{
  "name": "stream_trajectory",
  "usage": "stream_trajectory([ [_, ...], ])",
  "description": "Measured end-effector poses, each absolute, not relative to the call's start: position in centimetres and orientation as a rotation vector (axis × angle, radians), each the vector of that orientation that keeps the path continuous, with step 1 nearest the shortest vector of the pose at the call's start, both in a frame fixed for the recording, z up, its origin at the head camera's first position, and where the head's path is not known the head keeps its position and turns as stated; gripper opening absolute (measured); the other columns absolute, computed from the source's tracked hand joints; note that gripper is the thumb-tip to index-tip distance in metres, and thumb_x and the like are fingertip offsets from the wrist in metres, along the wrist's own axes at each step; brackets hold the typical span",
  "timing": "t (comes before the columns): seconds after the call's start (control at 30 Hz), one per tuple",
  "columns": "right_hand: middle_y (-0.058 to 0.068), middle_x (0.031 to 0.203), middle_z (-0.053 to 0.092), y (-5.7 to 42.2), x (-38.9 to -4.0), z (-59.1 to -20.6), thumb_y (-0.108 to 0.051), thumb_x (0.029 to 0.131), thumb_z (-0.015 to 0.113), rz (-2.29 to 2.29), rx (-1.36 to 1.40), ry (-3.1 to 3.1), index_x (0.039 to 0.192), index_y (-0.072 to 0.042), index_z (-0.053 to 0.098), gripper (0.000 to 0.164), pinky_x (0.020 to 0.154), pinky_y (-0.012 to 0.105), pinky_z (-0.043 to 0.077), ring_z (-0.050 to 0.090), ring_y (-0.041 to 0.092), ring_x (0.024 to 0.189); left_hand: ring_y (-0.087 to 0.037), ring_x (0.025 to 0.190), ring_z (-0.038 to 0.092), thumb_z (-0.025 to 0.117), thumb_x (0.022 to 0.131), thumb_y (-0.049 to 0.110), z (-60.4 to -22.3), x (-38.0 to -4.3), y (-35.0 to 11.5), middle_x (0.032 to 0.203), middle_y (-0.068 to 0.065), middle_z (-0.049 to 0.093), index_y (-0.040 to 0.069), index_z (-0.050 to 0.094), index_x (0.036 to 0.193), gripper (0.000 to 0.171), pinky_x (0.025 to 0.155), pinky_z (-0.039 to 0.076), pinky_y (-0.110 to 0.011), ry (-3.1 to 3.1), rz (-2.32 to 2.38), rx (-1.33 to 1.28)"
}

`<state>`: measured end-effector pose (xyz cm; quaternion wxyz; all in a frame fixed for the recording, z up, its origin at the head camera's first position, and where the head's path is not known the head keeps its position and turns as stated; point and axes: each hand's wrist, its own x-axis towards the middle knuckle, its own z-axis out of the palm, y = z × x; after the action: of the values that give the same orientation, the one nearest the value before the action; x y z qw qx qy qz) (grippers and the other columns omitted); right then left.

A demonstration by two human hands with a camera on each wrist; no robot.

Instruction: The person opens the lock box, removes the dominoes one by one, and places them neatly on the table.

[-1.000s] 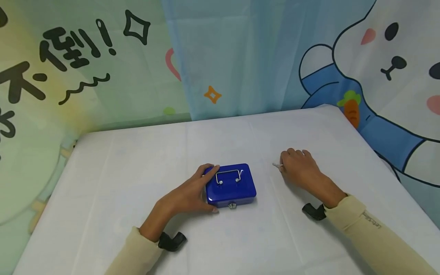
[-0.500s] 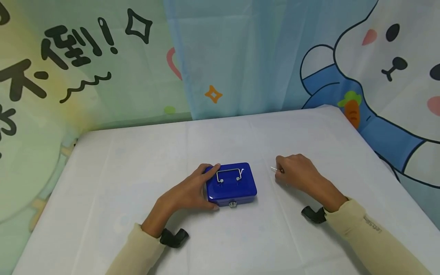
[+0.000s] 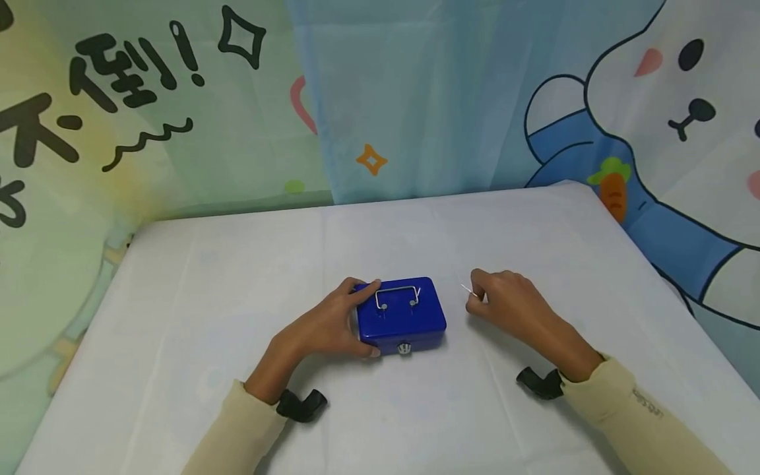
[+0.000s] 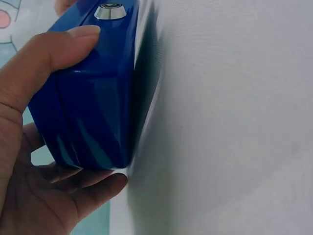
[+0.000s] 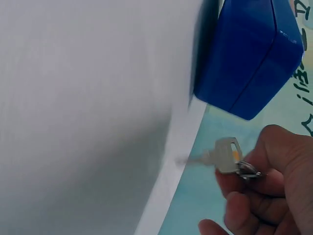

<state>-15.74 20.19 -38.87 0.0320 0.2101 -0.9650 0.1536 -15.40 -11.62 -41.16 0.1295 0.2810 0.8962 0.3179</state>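
Observation:
A blue metal cash box (image 3: 401, 322) with a wire handle (image 3: 396, 290) on its lid lies on the table, lid down. My left hand (image 3: 325, 324) grips its left end, the thumb on the front beside the silver lock (image 4: 110, 11) and the other fingers around the far side. To the right of the box, apart from it, my right hand (image 3: 515, 302) holds a small key (image 5: 228, 155) by its head. A metal ring (image 5: 248, 170) hangs from the key. The key's blade points toward the box and is blurred in the right wrist view.
A white cloth (image 3: 249, 264) covers the table. Behind it hangs a printed curtain (image 3: 410, 99) with a cartoon animal and lettering. A black wrist camera (image 3: 303, 406) sits at the left cuff, another black camera (image 3: 539, 383) at the right.
My right hand has come left and slightly toward me, nearer the box, and the key now sticks out from its fingertips. The left hand keeps its grip on the cash box.

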Motion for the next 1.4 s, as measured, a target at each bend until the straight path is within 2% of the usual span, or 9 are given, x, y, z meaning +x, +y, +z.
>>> stream_trajectory([
  [0.2, -0.009, 0.053, 0.041, 19.7, -15.2, -38.6, -0.002, 0.079, 0.061, 0.621, 0.690, -2.825, 0.073, -0.013, 0.050, 0.016, 0.046, 0.026, 0.028, 0.033, 0.008, 0.048, -0.024, 0.124, 0.044, 0.084, 0.066, 0.049, -41.3, -15.9, -11.9, 0.138, -0.008, 0.041, 0.020, 0.030, 0.154, 0.108, 0.102, 0.039, -0.044, 2.608, 0.945, 0.840],
  [0.53, -0.015, 0.062, 0.057, 17.5, -13.7, -38.1, 0.005, 0.074, 0.064, 0.966, 0.822, -2.571, 0.068, -0.017, 0.051, 0.027, 0.045, 0.022, 0.038, 0.045, 0.002, 0.053, -0.021, 0.124, 0.046, 0.085, 0.064, 0.047, -41.1, -16.5, -12.5, 0.137, -0.006, 0.049, 0.017, 0.033, 0.152, 0.107, 0.102, 0.039, -0.045, 2.602, 1.049, 0.803],
  [0.83, -0.019, 0.059, 0.045, 15.2, -11.9, -38.7, 0.004, 0.076, 0.065, 1.069, 1.020, -2.648, 0.068, -0.021, 0.045, 0.032, 0.043, 0.020, 0.031, 0.032, -0.003, 0.048, -0.020, 0.124, 0.047, 0.084, 0.064, 0.051, -41.3, -16.5, -12.3, 0.136, -0.007, 0.051, 0.016, 0.035, 0.152, 0.106, 0.104, 0.038, -0.043, 2.595, 1.075, 0.720],
  [1.17, -0.019, 0.053, 0.036, 13.7, -10.4, -40.4, 0.000, 0.072, 0.064, 1.083, 0.994, -2.777, 0.064, -0.021, 0.044, 0.030, 0.043, 0.018, 0.026, 0.032, -0.005, 0.045, -0.015, 0.119, 0.048, 0.084, 0.065, 0.052, -42.0, -16.1, -12.1, 0.134, -0.004, 0.051, 0.020, 0.034, 0.152, 0.106, 0.102, 0.039, -0.038, 2.550, 1.087, 0.708],
  [1.4, -0.018, 0.055, 0.037, 13.0, -10.4, -40.1, 0.001, 0.072, 0.063, 1.131, 1.056, -2.773, 0.064, -0.020, 0.044, 0.030, 0.043, 0.018, 0.029, 0.035, -0.004, 0.046, -0.015, 0.117, 0.049, 0.082, 0.065, 0.054, -41.9, -16.3, -12.4, 0.131, -0.004, 0.053, 0.017, 0.035, 0.152, 0.106, 0.101, 0.040, -0.039, 2.581, 1.082, 0.711],
])
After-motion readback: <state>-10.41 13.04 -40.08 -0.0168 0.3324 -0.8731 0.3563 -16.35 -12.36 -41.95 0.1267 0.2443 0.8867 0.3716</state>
